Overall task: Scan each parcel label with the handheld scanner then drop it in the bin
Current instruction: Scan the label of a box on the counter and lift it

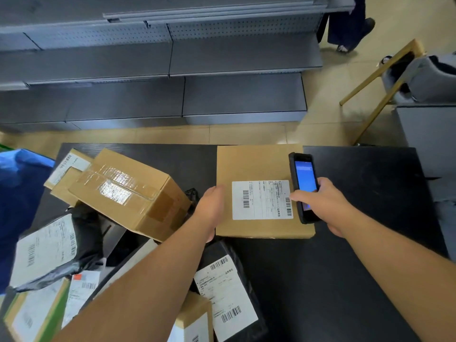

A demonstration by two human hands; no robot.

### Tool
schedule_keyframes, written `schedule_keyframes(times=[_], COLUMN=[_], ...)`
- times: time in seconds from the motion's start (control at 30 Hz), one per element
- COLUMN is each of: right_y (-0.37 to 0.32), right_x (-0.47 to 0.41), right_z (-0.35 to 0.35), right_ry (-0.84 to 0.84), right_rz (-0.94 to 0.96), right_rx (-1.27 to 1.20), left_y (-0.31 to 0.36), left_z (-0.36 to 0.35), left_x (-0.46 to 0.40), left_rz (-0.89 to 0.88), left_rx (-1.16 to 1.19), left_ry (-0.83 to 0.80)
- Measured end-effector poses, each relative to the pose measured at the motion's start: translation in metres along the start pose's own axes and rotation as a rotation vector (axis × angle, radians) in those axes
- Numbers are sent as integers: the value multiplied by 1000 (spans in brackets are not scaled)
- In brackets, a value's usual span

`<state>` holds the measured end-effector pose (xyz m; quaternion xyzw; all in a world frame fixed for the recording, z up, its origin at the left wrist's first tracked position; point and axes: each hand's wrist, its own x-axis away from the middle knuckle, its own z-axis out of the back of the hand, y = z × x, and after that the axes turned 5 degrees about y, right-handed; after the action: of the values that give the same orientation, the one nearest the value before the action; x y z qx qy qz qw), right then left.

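I judge the scanning step to be in hand. My left hand (211, 206) grips the left edge of a flat cardboard parcel (256, 164) lying on the dark table (357, 280), its white label (261, 199) face up between my two hands. My right hand (320, 203) is closed round the handheld scanner (304, 186), which hovers over the label's right edge with its blue screen lit. Whether the label has registered, I cannot tell.

The next move calls for a confirmed read, then carrying the parcel leftward to the blue bin (22, 193), far left of my left hand.

Between that hand and the bin sits a taped brown box (128, 191) atop a heap of black mailer bags (59, 248), so the parcel likely must be lifted over them. Grey shelving (172, 70) stands beyond the table.
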<state>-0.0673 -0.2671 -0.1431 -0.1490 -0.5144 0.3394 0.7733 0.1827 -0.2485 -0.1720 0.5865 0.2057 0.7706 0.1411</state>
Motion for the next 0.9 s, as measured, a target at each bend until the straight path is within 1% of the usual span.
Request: schedule_keyframes(times=[0.23, 0.43, 0.63, 0.9], right_y=[-8, -23, -30, -17], right_x=[21, 71, 131, 194], right_z=[16, 38, 52, 59], right_ry=[62, 119, 131, 81], right_rz=[24, 85, 170, 227], right_rx=[-42, -84, -152, -176], left_y=[17, 30, 32, 5], left_z=[4, 13, 30, 52], left_x=[32, 72, 116, 181], left_rz=[-90, -177, -237, -337], left_rx=[31, 4, 1, 3], left_ry=[-49, -87, -60, -13])
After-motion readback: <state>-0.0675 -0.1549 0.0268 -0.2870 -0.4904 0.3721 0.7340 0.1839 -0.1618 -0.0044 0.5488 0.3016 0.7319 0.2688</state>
